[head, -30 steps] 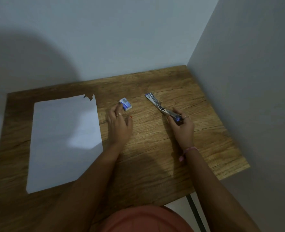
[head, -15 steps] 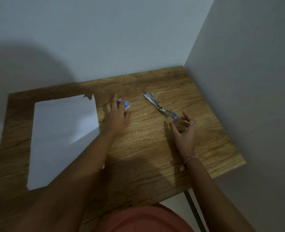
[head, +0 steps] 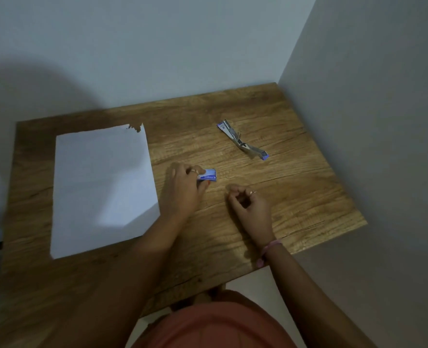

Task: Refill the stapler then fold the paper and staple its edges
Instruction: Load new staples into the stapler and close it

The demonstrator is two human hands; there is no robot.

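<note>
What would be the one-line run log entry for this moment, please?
phase: refill | left hand: holds staple box | right hand: empty, curled | stapler: open on table | paper: flat, unfolded

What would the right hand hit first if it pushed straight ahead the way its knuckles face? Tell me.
Probably the opened stapler, lying flat beyond the right hand. Only bare table lies between them. The curled fingers make the exact heading uncertain.

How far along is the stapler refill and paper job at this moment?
Done: the stapler lies swung open on the table. In hand: the left hand grips the staple box; the right hand is empty. Left: loading staples, then folding and stapling the flat, unfolded paper.
</note>
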